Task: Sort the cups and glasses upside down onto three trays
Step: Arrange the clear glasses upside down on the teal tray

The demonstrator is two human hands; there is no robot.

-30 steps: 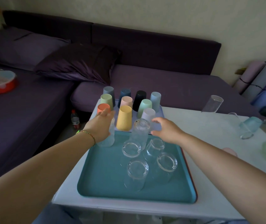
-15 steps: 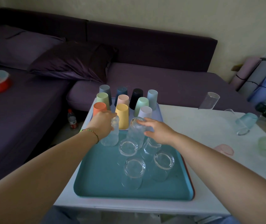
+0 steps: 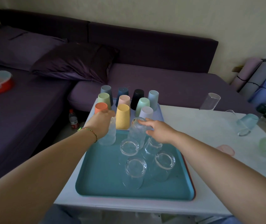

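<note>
Left hand wraps frosted glass mid-frame, fingers hidden behind it. Right hand fingertips grip textured glass base; both inverted at teal tray far edge, afaict.

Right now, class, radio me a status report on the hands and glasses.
Left hand on textured glass. Right hand on another. Both upside down on teal tray. Nothing blocking.

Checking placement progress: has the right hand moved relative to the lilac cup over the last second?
Yes. The right hand has shifted left onto the top of the tall frosted glass, just in front of the lilac cup.
</note>
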